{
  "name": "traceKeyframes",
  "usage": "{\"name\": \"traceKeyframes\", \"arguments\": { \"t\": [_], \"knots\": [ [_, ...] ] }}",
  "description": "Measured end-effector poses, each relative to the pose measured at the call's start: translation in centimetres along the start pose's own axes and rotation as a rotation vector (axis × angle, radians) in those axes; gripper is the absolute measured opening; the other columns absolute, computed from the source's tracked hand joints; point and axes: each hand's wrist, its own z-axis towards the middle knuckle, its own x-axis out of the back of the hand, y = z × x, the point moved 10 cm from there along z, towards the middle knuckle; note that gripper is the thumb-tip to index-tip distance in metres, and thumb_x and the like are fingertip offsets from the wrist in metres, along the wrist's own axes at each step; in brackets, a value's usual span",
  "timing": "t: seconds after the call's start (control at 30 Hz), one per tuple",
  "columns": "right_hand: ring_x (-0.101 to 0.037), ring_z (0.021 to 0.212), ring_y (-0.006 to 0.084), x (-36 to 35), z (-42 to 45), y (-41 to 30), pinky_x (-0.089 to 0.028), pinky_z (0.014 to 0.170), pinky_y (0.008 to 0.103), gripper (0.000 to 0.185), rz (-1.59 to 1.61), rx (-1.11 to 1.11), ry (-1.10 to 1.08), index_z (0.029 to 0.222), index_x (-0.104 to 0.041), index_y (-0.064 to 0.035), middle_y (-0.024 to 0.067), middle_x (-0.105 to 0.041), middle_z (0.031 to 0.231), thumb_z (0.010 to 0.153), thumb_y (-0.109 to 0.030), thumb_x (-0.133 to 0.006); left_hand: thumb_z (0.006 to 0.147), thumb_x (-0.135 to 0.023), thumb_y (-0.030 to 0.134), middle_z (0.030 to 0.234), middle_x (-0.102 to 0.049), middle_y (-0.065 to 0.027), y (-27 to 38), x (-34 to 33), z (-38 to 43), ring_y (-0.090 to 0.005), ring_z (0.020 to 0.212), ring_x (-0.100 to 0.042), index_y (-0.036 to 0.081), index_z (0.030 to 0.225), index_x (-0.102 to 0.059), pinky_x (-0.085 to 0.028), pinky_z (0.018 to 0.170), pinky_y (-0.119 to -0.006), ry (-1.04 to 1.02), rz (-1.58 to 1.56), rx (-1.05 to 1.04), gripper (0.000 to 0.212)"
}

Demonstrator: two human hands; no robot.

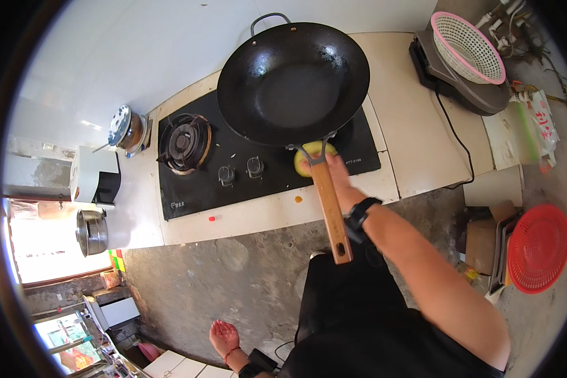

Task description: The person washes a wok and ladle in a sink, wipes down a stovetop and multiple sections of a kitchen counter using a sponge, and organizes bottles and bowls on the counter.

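A black wok (295,85) with a wooden handle (330,212) sits over the right part of a black glass gas cooktop (198,189). Under the base of that handle, my right hand (335,172) holds a round yellow-green cloth or sponge (306,166) against the cooktop; the handle hides part of the fingers. My left hand (224,336) hangs low over the floor, palm up with fingers loosely curled, and holds nothing. Two control knobs (255,167) and a bare burner (183,141) lie left of the right hand.
Small orange (298,199) and red (211,219) bits lie on the counter's front edge. To the left stand a steel pot (92,231), a white appliance (94,175) and a lidded jar (121,126). At right, a pink-rimmed basket (470,47) rests on a corded appliance (472,94); below is a red basket (538,248).
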Motion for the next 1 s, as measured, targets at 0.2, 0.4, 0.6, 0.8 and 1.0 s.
{"name": "traceKeyframes", "arguments": {
  "t": [0.2,0.4,0.6,0.8,1.0],
  "knots": [
    [-0.048,0.108,0.0250,-1.8,-0.7,8.9,-0.039,0.090,0.0395,0.035,0.390,-0.570,-0.045,0.110,-0.059,-0.0159,0.0001,-0.054,0.121,0.075,-0.015,-0.055,0.082,-0.060,0.018,0.092,-0.062,0.0008,4.9,3.7,0.5,-0.0128,0.080,-0.058,0.008,0.095,-0.059,-0.049,0.071,-0.029,-0.050,-0.036,-0.081,0.016],
    [-0.050,0.107,0.0256,-0.6,-3.2,-0.4,-0.037,0.097,0.0389,0.039,0.028,-0.092,0.308,0.113,-0.059,-0.0121,0.0018,-0.055,0.124,0.075,-0.004,-0.052,0.081,-0.060,0.017,0.090,-0.063,0.0010,4.9,9.9,1.8,-0.0130,0.079,-0.059,0.008,0.094,-0.059,-0.049,0.070,-0.029,0.148,-0.104,-0.010,0.015],
    [-0.050,0.100,0.0303,2.1,-6.9,6.2,-0.038,0.090,0.0420,0.045,0.224,-0.365,0.225,0.114,-0.058,-0.0083,0.0072,-0.058,0.118,0.070,0.002,-0.056,0.082,-0.060,0.017,0.091,-0.063,0.0008,3.9,4.7,2.4,-0.0132,0.079,-0.059,0.008,0.092,-0.060,-0.049,0.071,-0.029,-0.065,-0.088,-0.003,0.014],
    [-0.048,0.104,0.0281,0.5,-7.3,-0.1,-0.040,0.092,0.0390,0.051,0.692,-0.335,0.290,0.122,-0.052,-0.0035,0.0123,-0.054,0.123,0.072,0.006,-0.052,0.082,-0.060,0.017,0.090,-0.063,0.0002,2.7,-1.7,2.8,-0.0128,0.080,-0.059,0.009,0.091,-0.061,-0.049,0.071,-0.029,-0.118,0.004,0.073,0.011],
    [-0.047,0.108,0.0286,2.0,-1.3,-3.1,-0.039,0.094,0.0371,0.054,0.612,-0.203,0.312,0.122,-0.051,-0.0042,0.0109,-0.052,0.125,0.069,0.005,-0.058,0.084,-0.058,0.018,0.090,-0.063,0.0004,4.8,-11.6,1.5,-0.0130,0.080,-0.059,0.010,0.092,-0.061,-0.049,0.070,-0.030,-0.318,0.069,-0.011,0.012]
  ]
}}
